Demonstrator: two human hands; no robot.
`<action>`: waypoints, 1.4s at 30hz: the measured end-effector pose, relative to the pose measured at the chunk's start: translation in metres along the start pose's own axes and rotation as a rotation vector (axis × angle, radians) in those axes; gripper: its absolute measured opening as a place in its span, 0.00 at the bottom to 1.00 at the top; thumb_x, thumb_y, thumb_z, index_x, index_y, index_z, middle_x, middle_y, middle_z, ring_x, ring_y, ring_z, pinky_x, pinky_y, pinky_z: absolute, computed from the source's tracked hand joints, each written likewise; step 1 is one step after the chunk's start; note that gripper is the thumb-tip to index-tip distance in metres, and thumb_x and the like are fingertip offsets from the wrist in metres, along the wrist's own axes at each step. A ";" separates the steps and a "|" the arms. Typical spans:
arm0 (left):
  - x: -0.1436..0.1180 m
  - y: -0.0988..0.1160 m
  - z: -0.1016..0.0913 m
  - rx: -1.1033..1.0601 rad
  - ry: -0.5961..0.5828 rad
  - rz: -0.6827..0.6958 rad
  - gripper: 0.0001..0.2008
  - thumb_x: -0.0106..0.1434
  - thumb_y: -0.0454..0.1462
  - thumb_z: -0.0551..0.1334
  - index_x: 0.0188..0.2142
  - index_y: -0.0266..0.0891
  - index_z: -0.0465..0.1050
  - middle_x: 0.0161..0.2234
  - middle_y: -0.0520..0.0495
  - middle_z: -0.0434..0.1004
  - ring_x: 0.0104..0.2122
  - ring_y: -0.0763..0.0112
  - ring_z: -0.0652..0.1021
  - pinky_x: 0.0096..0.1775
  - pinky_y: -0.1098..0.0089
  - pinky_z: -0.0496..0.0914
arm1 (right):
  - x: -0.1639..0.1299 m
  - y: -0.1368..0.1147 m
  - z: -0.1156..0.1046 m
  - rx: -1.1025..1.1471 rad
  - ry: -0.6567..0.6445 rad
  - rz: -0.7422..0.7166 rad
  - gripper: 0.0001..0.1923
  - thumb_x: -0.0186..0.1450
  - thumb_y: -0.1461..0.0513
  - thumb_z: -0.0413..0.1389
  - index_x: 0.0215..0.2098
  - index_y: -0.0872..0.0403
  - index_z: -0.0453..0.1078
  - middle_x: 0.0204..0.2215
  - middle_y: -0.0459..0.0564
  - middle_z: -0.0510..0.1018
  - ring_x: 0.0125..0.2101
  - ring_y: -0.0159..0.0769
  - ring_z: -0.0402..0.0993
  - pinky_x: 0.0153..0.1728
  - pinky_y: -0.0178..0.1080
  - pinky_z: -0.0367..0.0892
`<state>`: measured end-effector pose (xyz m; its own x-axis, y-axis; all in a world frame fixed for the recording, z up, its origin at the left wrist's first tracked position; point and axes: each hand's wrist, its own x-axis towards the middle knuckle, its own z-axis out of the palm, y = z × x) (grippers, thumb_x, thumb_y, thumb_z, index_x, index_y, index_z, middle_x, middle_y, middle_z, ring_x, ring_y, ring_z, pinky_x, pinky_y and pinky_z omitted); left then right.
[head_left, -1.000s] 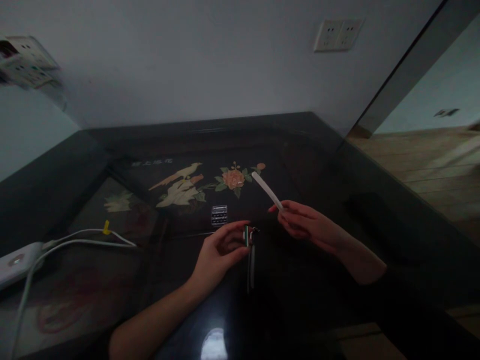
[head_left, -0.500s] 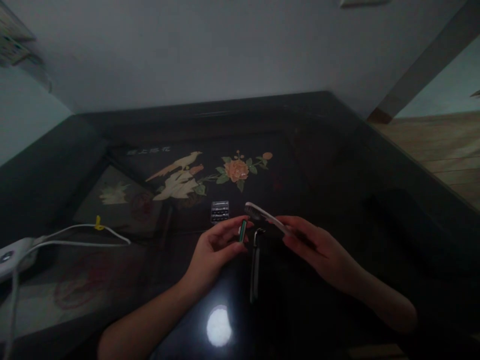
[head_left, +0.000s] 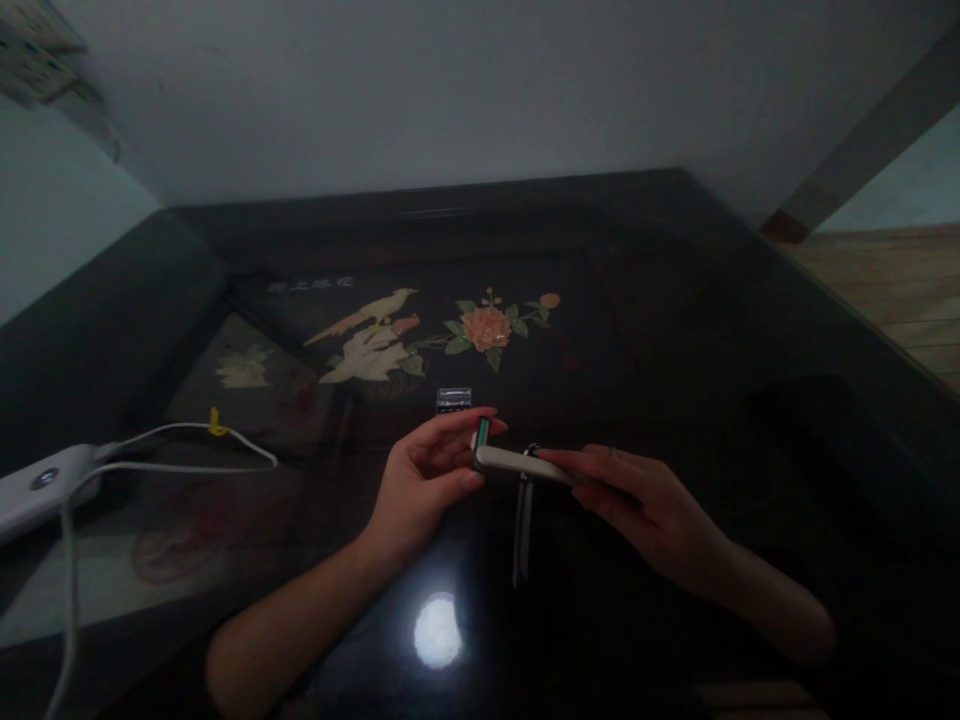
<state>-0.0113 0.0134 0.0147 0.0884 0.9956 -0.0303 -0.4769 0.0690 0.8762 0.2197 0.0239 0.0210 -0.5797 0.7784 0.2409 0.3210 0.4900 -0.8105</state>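
Observation:
My left hand (head_left: 424, 475) pinches a small razor cartridge (head_left: 484, 432) with a green strip between thumb and fingers. In my right hand (head_left: 649, 500) is a white-handled brush (head_left: 517, 462), held nearly level, its bristles facing away from view. The brush's head end meets the lower part of the cartridge, or sits just in front of it. Below the brush lies a slim metal razor handle (head_left: 523, 530) on the dark tabletop, its upper end partly covered. Just beyond my left fingertips rests a small clear case (head_left: 454, 397) with dark slots, its near side hidden.
The dark glossy table (head_left: 637, 300) carries an inlaid bird-and-flower picture (head_left: 367, 345). At left stands a white power strip (head_left: 52, 490) with a white cable (head_left: 172, 465) and yellow tie. A dark, indistinct object (head_left: 847, 450) lies at right. A wall (head_left: 450, 100) rises behind.
The brush has swung down and left from a tilted position above, bringing its head to the cartridge. My right hand followed slightly. The view has shifted a little, so the table appears further right.

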 end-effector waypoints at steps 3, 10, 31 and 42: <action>-0.002 0.002 0.000 0.003 -0.037 0.022 0.22 0.46 0.36 0.76 0.43 0.42 0.81 0.40 0.44 0.84 0.37 0.67 0.82 0.37 0.75 0.75 | 0.000 -0.001 0.002 0.028 0.003 -0.024 0.18 0.70 0.65 0.51 0.57 0.46 0.67 0.39 0.45 0.79 0.35 0.28 0.75 0.37 0.29 0.69; -0.007 0.004 0.003 -0.005 -0.099 0.003 0.22 0.47 0.34 0.76 0.44 0.45 0.80 0.41 0.47 0.84 0.37 0.71 0.82 0.38 0.79 0.75 | -0.001 -0.004 0.005 0.108 -0.033 -0.025 0.17 0.70 0.65 0.51 0.56 0.47 0.67 0.40 0.45 0.80 0.36 0.28 0.75 0.37 0.28 0.69; -0.011 0.004 0.005 -0.017 -0.116 0.003 0.22 0.46 0.34 0.76 0.43 0.44 0.81 0.40 0.47 0.84 0.37 0.69 0.82 0.40 0.76 0.75 | -0.002 -0.005 0.006 0.032 0.093 -0.040 0.16 0.69 0.66 0.53 0.53 0.49 0.70 0.35 0.45 0.79 0.32 0.28 0.74 0.33 0.28 0.68; -0.011 0.004 0.008 -0.028 -0.038 0.025 0.21 0.44 0.36 0.77 0.41 0.46 0.82 0.42 0.47 0.84 0.37 0.70 0.81 0.38 0.76 0.74 | -0.003 -0.014 0.005 0.035 0.112 -0.064 0.14 0.69 0.64 0.53 0.52 0.49 0.72 0.29 0.45 0.77 0.26 0.28 0.71 0.27 0.29 0.67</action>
<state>-0.0067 0.0023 0.0224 0.1087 0.9940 0.0097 -0.5040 0.0467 0.8624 0.2132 0.0126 0.0286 -0.5103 0.7859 0.3492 0.2589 0.5275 -0.8091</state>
